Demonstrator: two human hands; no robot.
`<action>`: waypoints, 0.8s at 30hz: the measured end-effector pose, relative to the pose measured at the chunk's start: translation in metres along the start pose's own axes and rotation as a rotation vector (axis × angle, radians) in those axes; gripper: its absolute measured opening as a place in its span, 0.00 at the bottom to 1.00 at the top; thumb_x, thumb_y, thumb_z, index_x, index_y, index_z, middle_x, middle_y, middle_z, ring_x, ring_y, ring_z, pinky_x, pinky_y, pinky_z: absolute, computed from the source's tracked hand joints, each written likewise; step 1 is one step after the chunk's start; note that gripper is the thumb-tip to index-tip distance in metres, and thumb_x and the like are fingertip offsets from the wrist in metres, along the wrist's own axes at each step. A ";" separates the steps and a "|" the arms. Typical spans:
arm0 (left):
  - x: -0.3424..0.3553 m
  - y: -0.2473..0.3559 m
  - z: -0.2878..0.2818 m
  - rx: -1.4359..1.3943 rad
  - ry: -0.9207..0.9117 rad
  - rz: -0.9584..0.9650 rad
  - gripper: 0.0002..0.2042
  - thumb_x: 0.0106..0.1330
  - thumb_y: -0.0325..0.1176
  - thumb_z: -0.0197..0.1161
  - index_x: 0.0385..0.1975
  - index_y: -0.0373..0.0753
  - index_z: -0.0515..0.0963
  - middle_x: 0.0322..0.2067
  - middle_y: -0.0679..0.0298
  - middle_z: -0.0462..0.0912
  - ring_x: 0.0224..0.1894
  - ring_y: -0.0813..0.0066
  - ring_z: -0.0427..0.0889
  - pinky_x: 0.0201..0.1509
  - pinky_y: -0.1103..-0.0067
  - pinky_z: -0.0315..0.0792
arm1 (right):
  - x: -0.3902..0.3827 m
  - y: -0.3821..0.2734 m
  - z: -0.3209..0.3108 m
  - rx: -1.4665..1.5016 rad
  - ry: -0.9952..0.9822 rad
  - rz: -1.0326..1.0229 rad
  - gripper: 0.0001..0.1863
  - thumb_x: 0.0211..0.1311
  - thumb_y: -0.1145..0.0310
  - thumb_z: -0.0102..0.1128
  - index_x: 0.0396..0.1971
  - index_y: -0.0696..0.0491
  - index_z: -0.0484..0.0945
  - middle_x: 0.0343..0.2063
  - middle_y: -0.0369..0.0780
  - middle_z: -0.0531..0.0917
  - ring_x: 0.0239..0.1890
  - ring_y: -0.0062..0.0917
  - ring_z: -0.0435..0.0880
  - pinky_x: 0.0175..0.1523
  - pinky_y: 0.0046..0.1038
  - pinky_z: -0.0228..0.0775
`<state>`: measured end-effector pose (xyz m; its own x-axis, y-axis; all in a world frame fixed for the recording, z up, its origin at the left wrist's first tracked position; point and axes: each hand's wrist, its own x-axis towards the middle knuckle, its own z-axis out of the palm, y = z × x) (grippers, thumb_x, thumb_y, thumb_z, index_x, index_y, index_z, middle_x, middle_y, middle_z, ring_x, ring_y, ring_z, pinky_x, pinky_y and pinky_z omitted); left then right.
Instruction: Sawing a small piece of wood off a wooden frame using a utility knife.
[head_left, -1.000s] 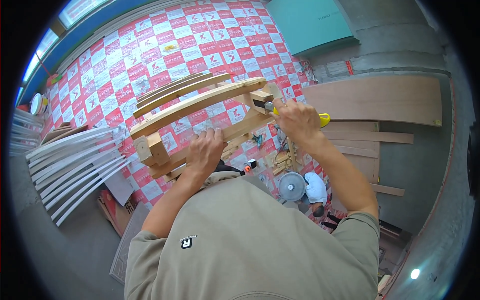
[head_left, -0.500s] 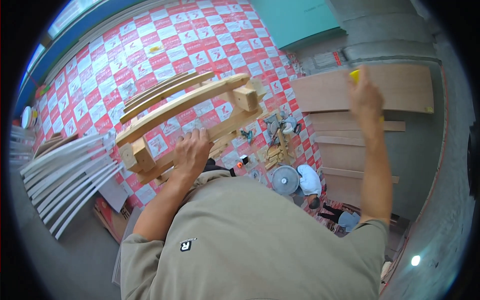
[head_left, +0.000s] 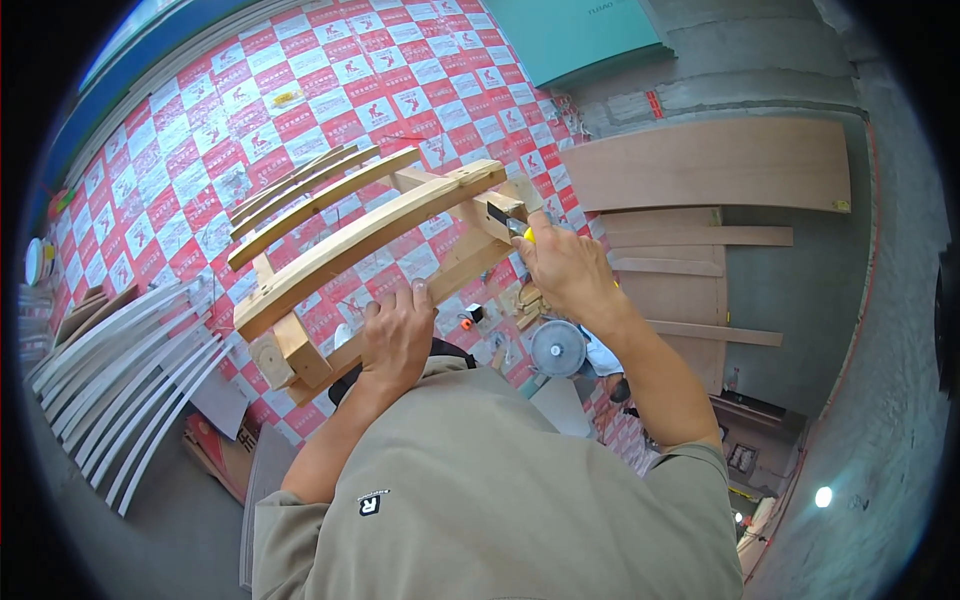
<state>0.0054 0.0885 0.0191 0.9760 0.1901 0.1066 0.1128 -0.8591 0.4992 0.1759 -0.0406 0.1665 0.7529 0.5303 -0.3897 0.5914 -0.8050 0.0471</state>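
In front of me is a frame of pale wooden beams (head_left: 370, 245), with a short block at each end. My left hand (head_left: 398, 335) is closed over the near beam (head_left: 455, 262), its fingers curled across the top. My right hand (head_left: 572, 268) grips a yellow-handled utility knife (head_left: 528, 234) at the frame's right end. The dark blade of the knife lies close to the end block (head_left: 482, 210); whether it touches the wood I cannot tell. Most of the handle is hidden in my palm.
Slim wooden strips (head_left: 325, 200) lie beyond the frame. Curved white strips (head_left: 130, 380) are stacked at the left. Brown boards (head_left: 700, 170) lie at the right, teal sheets (head_left: 580, 40) at the far side. A round grey lid (head_left: 558, 348) and a partly hidden person (head_left: 600, 355) are below right.
My right hand has come down and left with the knife, from raised out at the right to the frame's right end. My left hand stays on the near beam. The view has shifted slightly.
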 end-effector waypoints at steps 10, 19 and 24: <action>0.001 -0.003 0.001 0.027 0.010 0.020 0.14 0.62 0.31 0.60 0.46 0.34 0.78 0.29 0.63 0.78 0.34 0.68 0.83 0.34 0.73 0.72 | 0.006 -0.005 -0.010 -0.004 -0.075 0.076 0.16 0.74 0.57 0.50 0.43 0.56 0.68 0.24 0.54 0.83 0.33 0.57 0.83 0.37 0.56 0.72; 0.003 -0.002 0.001 0.025 0.015 0.012 0.14 0.62 0.30 0.59 0.47 0.34 0.77 0.28 0.63 0.78 0.33 0.69 0.82 0.35 0.73 0.72 | 0.009 -0.007 -0.010 0.001 -0.061 0.080 0.15 0.74 0.57 0.51 0.43 0.56 0.68 0.23 0.54 0.83 0.32 0.57 0.83 0.37 0.56 0.72; 0.002 -0.003 0.001 0.020 0.013 0.017 0.13 0.64 0.30 0.59 0.46 0.34 0.77 0.28 0.63 0.78 0.33 0.68 0.82 0.35 0.73 0.72 | 0.007 -0.007 -0.013 -0.031 -0.081 0.063 0.17 0.74 0.56 0.50 0.44 0.58 0.69 0.24 0.54 0.84 0.31 0.55 0.85 0.36 0.54 0.74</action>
<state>0.0071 0.0906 0.0170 0.9753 0.1817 0.1255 0.1005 -0.8713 0.4804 0.1813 -0.0275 0.1756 0.7639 0.4550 -0.4576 0.5533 -0.8268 0.1016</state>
